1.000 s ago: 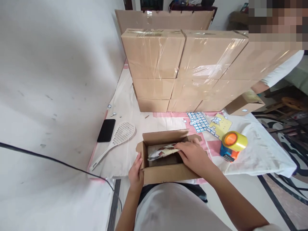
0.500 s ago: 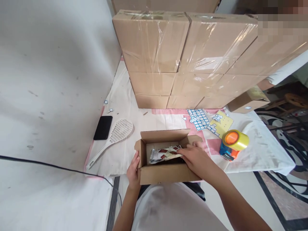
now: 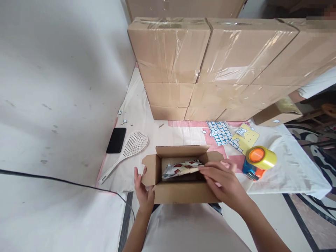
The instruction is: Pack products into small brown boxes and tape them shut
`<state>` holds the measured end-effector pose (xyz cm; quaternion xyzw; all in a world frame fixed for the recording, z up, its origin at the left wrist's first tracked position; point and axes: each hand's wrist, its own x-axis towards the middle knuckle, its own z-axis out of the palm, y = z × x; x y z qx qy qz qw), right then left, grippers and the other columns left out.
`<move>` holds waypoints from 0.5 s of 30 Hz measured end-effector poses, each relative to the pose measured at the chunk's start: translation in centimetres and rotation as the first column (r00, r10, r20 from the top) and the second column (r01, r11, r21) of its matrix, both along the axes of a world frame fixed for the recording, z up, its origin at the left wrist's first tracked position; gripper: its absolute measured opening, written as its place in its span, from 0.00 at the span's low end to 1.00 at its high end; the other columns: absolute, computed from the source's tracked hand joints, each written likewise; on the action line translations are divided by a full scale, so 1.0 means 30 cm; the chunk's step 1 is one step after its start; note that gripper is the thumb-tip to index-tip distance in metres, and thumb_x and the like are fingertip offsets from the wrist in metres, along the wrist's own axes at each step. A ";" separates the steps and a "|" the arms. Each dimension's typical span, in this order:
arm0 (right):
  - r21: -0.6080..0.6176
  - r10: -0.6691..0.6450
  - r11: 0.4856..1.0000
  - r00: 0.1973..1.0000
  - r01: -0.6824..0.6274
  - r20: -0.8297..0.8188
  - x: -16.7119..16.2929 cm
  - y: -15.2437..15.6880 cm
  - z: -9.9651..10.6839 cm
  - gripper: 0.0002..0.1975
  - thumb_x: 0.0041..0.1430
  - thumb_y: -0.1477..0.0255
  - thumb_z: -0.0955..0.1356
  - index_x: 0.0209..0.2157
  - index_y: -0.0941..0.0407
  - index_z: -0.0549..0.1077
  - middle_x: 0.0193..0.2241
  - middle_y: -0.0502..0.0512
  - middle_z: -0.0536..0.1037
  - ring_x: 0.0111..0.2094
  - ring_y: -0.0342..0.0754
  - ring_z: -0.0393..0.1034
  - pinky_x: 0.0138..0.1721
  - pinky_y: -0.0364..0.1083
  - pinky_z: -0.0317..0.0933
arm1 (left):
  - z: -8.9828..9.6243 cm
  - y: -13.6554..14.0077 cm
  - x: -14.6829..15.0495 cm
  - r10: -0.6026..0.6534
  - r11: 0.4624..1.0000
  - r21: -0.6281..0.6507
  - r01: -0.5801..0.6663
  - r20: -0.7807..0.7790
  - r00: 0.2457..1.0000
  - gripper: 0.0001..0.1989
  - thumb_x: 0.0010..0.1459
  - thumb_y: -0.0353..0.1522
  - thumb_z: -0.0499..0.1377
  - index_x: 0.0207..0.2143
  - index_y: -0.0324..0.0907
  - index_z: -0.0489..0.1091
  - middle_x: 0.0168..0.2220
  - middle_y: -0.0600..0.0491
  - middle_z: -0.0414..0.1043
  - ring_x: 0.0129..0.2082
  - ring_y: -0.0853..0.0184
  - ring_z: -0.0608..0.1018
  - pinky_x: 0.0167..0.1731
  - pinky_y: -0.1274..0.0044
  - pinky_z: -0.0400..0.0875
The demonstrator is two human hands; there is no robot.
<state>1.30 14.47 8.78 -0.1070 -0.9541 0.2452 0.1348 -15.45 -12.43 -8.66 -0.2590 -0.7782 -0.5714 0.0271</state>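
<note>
1. An open, rectangular brown cardboard box (image 3: 187, 194) is set at the near edge of a table covered with a white and pink cloth (image 3: 170, 136), its flaps turned outward.
2. A flat, shiny packet printed in white, cream and dark red diamonds (image 3: 181, 168) is laid lengthwise inside the box, slightly tilted.
3. The right hand (image 3: 227, 182) is placed over the box's right end, its fingers partly curled and brought against the packet's right end; whether the packet is pinched or only touched cannot be told.
4. The left hand (image 3: 144, 192) is held at the box's left side flap (image 3: 151, 171), its fingers widely spread and closed on nothing.
5. To the left, a white mesh paddle with a long handle (image 3: 135, 144) is laid beside a flat black rectangular object (image 3: 116, 140).
6. To the right, a yellow tape roll with an orange core (image 3: 266, 159) is fitted on a blue and orange dispenser (image 3: 252, 172), near a yellow paper sheet (image 3: 249, 136) and a white sheet with a blue grid (image 3: 220, 132).
7. Behind, brown taped cartons (image 3: 169, 59) are stacked in rows.
</note>
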 end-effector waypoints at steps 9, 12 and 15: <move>-0.720 -0.509 0.657 0.837 0.224 -0.204 0.133 0.024 -0.183 0.24 0.72 0.63 0.61 0.66 0.47 0.58 0.62 0.64 0.69 0.60 0.59 0.69 0.57 0.62 0.66 | 0.075 -0.089 -0.072 -0.192 0.978 -0.084 0.191 0.006 0.981 0.42 0.64 0.31 0.58 0.73 0.48 0.38 0.67 0.38 0.62 0.68 0.57 0.65 0.65 0.60 0.63; -0.663 -0.379 0.734 0.899 0.147 -0.220 0.133 -0.002 -0.219 0.26 0.71 0.61 0.61 0.68 0.46 0.58 0.65 0.62 0.67 0.65 0.59 0.64 0.62 0.62 0.63 | 0.129 -0.089 -0.111 -0.342 0.927 -0.192 0.322 -0.080 0.936 0.45 0.63 0.28 0.57 0.73 0.47 0.32 0.68 0.37 0.59 0.69 0.55 0.62 0.63 0.58 0.65; -0.556 -0.309 0.819 0.927 0.144 -0.215 0.133 -0.005 -0.230 0.25 0.70 0.63 0.64 0.66 0.47 0.62 0.65 0.61 0.66 0.66 0.59 0.61 0.63 0.61 0.61 | 0.207 -0.074 -0.140 -0.473 0.871 -0.241 0.428 -0.177 0.863 0.47 0.60 0.27 0.58 0.73 0.48 0.33 0.71 0.38 0.53 0.70 0.51 0.60 0.62 0.56 0.67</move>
